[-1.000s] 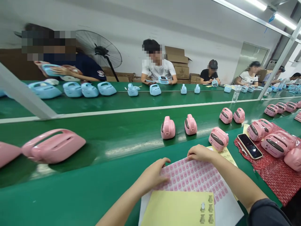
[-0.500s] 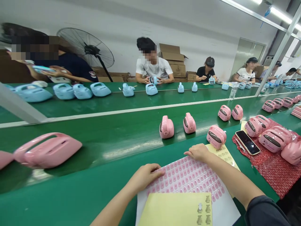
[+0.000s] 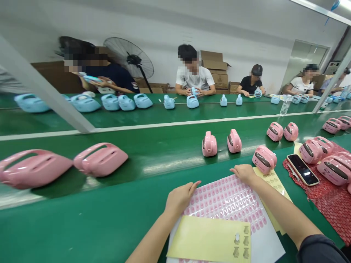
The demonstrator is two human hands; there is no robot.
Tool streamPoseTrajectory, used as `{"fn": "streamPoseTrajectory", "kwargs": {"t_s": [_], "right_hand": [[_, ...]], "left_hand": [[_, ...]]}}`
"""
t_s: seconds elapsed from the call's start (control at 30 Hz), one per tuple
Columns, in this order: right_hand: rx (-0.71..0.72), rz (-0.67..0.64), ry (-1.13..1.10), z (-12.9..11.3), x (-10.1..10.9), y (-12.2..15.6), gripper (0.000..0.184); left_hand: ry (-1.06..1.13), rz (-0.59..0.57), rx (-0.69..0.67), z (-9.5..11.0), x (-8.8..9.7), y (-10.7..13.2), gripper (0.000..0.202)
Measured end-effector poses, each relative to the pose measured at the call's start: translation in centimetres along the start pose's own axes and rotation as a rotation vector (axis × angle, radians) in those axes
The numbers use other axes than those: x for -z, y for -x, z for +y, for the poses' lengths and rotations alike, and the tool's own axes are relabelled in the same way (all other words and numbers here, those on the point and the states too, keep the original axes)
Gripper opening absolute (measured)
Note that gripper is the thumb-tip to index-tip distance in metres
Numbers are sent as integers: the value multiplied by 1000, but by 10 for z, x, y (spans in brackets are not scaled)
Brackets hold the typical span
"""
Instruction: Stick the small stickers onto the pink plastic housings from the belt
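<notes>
Both hands [image 3: 179, 199] grip the sticker sheet [image 3: 223, 199], far edge slanting away rightward (long axis unclear).

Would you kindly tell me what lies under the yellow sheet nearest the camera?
A white sheet of pink stickers, its rows showing past the yellow sheet's far edge. The part directly beneath is covered and cannot be seen.

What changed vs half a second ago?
The view swung left. The left hand shifted slightly forward, to the far left corner of the white sheet of pink stickers. Nothing visibly taken or released. Unchanged: the right hand at that sheet's far edge, the rectangular pale yellow sticker sheet on top.
</notes>
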State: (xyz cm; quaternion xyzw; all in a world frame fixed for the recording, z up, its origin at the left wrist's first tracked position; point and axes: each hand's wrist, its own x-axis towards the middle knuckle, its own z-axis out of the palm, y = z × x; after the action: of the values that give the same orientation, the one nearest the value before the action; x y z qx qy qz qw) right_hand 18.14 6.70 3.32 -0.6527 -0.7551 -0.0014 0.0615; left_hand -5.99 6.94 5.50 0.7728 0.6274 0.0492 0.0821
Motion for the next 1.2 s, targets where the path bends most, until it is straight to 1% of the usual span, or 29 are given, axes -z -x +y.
{"fn": "streamPoseTrajectory", "kwargs": {"t_s": [0.07, 0.17, 0.3, 0.43, 0.5, 0.57, 0.67, 0.73, 0.8, 0.87, 0.93, 0.97, 1.0, 1.03, 1.07, 1.1, 1.17, 1.2], "right_hand": [[7, 9, 2, -5, 1, -1, 38], [43, 12, -4, -18, -2, -3, 39], [54, -10, -16, -35, -11, -7, 41], [29, -18, -27, -36, -17, -15, 43], [16, 1, -34, -32, -18, -20, 41], [6, 42, -43, -27, -17, -23, 37], [13, 131, -67, -21, -13, -24, 32], [22, 189, -89, -18, -9, -20, 29], [27, 232, -112, -14, -4, -10, 28], [45, 331, -152, -4, 4, 4, 30], [28, 514, -189, 13, 14, 19, 30], [-24, 613, -192, 25, 20, 26, 29], [-109, 690, -184, 37, 27, 32, 29], [-201, 722, -174, 49, 33, 37, 32], [-267, 694, -186, 61, 39, 41, 34], [-323, 624, -231, 71, 44, 45, 36], [-433, 450, -406, 87, 54, 49, 33], [-492, 392, -520, 91, 57, 51, 30]], "left_hand": [[-4, 27, -5, 2, -1, -1, 42], [-4, 66, -54, 11, -4, -1, 40], [-1, 55, -82, 22, -15, -4, 37], [-4, 45, -65, 27, -23, -14, 41], [4, 50, -57, 27, -21, -21, 44], [18, 75, -66, 25, -14, -27, 45], [38, 163, -97, 18, 2, -27, 40], [34, 219, -107, 13, 9, -16, 38], [19, 231, -137, 12, 9, 6, 36], [17, 169, -242, 15, 1, 36, 29], [24, 103, -337, 20, -11, 66, 25], [21, 48, -388, 23, -18, 79, 29], [7, -20, -403, 25, -23, 89, 36], [6, -77, -415, 27, -27, 95, 44], [14, -140, -434, 27, -29, 97, 54], [35, -199, -457, 27, -29, 95, 61], [112, -313, -531, 25, -25, 81, 64], [158, -355, -565, 24, -22, 71, 59]]}}
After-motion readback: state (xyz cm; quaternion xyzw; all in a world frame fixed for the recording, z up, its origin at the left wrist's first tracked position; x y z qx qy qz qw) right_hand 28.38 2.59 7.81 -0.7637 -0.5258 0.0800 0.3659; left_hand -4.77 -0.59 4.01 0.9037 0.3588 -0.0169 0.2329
